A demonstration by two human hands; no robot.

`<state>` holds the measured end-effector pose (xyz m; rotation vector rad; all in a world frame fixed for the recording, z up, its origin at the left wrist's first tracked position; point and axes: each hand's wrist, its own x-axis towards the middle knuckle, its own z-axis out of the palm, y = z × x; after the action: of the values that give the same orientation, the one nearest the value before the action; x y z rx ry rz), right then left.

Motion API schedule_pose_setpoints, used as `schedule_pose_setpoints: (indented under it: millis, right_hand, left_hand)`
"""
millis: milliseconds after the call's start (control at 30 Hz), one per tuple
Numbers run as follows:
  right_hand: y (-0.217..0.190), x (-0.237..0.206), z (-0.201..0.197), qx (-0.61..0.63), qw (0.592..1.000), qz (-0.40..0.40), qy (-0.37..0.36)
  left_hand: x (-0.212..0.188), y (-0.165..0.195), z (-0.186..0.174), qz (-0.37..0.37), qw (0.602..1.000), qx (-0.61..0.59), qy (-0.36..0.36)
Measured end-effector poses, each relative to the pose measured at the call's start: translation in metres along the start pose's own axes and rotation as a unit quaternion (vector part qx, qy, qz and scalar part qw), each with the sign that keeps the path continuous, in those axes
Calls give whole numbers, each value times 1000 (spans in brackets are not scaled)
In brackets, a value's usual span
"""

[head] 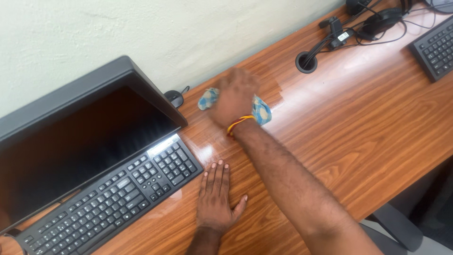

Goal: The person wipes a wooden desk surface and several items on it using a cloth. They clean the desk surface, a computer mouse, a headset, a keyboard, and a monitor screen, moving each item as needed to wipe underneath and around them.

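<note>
Head view: I see my right hand [234,97] pressing its grip down on a blue patterned cloth [260,111] far on the wooden table [368,123], while my left hand [214,198] lies flat and empty, bracing near the keyboard [113,196].

Office: wooden desk [358,127], monitor [80,137], keyboards [118,198], headset cables [377,23].
</note>
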<state>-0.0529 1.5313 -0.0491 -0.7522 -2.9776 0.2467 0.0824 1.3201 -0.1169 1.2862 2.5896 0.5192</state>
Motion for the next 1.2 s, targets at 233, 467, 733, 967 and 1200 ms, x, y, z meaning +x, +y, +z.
schedule_pose_setpoints:
  millis: [233, 467, 733, 967, 1200]
  right_hand:
    - [-52, 27, 20, 83, 964, -224, -115]
    - [-12, 15, -4, 59, 941, -282, -179]
    - [61, -26, -40, 67, 919, -319, -222]
    - [102, -61, -10, 187, 977, -105, -11]
    - [102, -126, -8, 309, 942, -20, 132]
  left_hand:
    - [4, 0, 3, 1, 1000, 4, -5]
    - [3, -3, 7, 6, 1000, 15, 0]
    - [-1, -3, 3, 8, 1000, -11, 15]
    - [-7, 2, 10, -6, 1000, 18, -20]
    - [-9, 3, 0, 25, 999, 28, 34]
